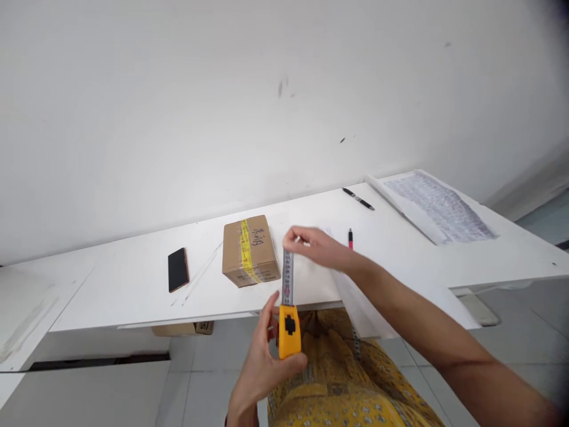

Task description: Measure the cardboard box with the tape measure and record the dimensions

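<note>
A yellow tape measure point(291, 347) with a black button rests in my left hand point(262, 362), its fingers and thumb closed around the case, just in front of the desk edge. The silver blade point(288, 276) is pulled out a short way over the desk. My right hand point(313, 244) pinches the blade's far end between thumb and fingers; the tip itself is hidden. Just left of the blade stands a small brown cardboard box point(233, 246) with yellow tape over it and black handwriting on top.
On the white desk point(137, 267) lie a black phone point(178, 270) to the left, a black pen point(358, 198) and a red-and-black pen point(351, 238). White paper point(368, 302) hangs over the front edge. A densely written sheet point(438, 207) is at the right, and a wall point(200, 118) rises behind.
</note>
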The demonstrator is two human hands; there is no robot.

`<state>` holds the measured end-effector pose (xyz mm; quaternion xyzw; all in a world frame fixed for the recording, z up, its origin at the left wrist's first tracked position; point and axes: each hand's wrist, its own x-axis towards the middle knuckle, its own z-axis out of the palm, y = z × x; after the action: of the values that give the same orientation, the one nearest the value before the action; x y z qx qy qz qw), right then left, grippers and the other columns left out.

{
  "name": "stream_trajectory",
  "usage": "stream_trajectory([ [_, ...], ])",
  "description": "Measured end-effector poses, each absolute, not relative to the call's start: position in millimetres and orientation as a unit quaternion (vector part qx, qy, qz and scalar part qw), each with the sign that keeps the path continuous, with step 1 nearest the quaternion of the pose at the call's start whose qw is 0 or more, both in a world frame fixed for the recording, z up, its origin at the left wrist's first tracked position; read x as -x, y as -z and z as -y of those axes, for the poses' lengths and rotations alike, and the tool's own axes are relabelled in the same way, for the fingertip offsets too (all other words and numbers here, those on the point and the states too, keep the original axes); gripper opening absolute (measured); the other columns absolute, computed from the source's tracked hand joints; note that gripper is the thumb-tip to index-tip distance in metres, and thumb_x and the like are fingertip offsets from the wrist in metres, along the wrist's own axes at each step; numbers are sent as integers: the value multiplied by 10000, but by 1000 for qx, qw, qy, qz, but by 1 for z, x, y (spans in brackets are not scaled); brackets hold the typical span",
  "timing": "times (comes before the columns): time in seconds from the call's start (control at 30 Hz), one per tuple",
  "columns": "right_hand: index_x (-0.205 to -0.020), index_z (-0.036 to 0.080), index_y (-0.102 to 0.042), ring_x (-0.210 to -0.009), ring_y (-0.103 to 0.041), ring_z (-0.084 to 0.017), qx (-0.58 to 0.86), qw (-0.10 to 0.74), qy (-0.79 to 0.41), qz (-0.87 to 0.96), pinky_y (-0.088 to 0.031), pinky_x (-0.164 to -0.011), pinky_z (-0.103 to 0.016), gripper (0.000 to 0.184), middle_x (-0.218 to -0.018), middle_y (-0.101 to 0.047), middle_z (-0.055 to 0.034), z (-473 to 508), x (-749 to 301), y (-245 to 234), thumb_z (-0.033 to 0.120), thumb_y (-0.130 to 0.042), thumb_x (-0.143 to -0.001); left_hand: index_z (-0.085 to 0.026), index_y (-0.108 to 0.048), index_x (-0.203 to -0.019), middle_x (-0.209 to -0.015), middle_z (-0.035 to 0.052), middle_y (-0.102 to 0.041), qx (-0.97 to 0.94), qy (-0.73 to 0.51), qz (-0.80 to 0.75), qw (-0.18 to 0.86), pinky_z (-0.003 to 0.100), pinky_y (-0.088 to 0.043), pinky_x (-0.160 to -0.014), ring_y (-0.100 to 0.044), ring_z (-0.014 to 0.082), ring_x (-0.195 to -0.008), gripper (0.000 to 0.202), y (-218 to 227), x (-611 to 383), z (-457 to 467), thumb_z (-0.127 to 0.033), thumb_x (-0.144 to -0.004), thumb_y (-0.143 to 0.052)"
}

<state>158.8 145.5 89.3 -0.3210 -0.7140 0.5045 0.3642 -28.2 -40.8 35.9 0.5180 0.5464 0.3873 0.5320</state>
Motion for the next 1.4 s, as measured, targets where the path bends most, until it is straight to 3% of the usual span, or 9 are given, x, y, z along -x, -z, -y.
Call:
stream_trajectory([
  [0.13, -682, 199, -550, -651, -437, -131, 365, 397, -474, 696, -327, -588, -270, 283, -715, -548, 2, -215, -116, -111, 407, -618, -860, -263, -432, -1502, -1392, 123, -568, -437, -401, -475, 650, 429, -512, -954, -560, 377, -1219, 984, -47, 51, 60, -452, -639, -864],
  [0.23, -641, 204, -484, -608, -396, -123, 414, 364, -470, 689, -296, -563, -274, 319, -664, -478, 15, -252, -81, -108, 382, -617, -868, -250, -468, -1468, -1267, 153, -632, -360, -467, -452, 669, 374, -580, -687, -645, 346, -1016, 921, -58, 55, 60, -558, -672, -815],
  [0.33, -643, 202, -473, -606, -431, -126, 449, 314, -464, 696, -309, -572, -278, 315, -669, -509, 6, -267, -56, -95, 364, -603, -880, -205, -554, -1371, -1190, 168, -652, -325, -526, -439, 652, 351, -577, -587, -659, 282, -843, 743, -68, 51, 49, -563, -752, -754],
  [0.5, -703, 176, -583, -715, -525, -149, 462, 303, -452, 701, -369, -631, -272, 226, -788, -631, -38, -269, -47, -72, 345, -625, -846, -182, -593, -1293, -1170, 150, -660, -290, -546, -435, 654, 309, -561, -566, -654, 209, -733, 598, -65, 45, 40, -503, -809, -737],
  [0.67, -930, 194, -725, -833, -609, -163, 324, 341, -593, 654, -459, -741, -274, 232, -940, -715, -40, -265, -56, -53, 385, -633, -836, -208, -582, -1302, -1193, 137, -651, -264, -527, -438, 679, 288, -561, -559, -658, 214, -771, 623, -54, 39, 52, -508, -787, -762],
  [0.9, -909, 189, -775, -835, -638, -169, 335, 371, -631, 593, -488, -824, -310, 237, -957, -749, -49, -263, -55, -43, 384, -695, -801, -257, -530, -1385, -1295, 129, -596, -275, -517, -443, 679, 290, -581, -596, -658, 232, -845, 740, -62, 34, 47, -507, -740, -793],
  [1.1, -1007, 193, -767, -990, -646, -212, 342, 373, -601, 619, -472, -945, -368, 338, -1102, -735, -78, -261, -61, -47, 472, -652, -856, -223, -588, -1270, -1234, 132, -627, -279, -543, -437, 661, 309, -575, -570, -671, 240, -804, 622, -60, 41, 41, -523, -755, -765],
  [1.27, -1285, 240, -656, -1204, -587, -247, 343, 439, -585, 589, -398, -1086, -444, 633, -1267, -679, -105, -247, -95, -37, 695, -382, -941, -230, -567, -1287, -1244, 123, -620, -316, -619, -475, 539, 323, -574, -581, -667, 239, -770, 768, -49, 70, 47, -578, -648, -810],
  [1.4, -1363, 255, -595, -1271, -551, -267, 380, 430, -575, 583, -396, -1102, -475, 675, -1350, -630, -117, -219, -117, -15, 719, -358, -934, -228, -515, -1312, -1015, 65, -649, -361, -652, -539, 394, 339, -580, -623, -666, 217, -723, 805, -27, 97, 28, -539, -635, -820],
])
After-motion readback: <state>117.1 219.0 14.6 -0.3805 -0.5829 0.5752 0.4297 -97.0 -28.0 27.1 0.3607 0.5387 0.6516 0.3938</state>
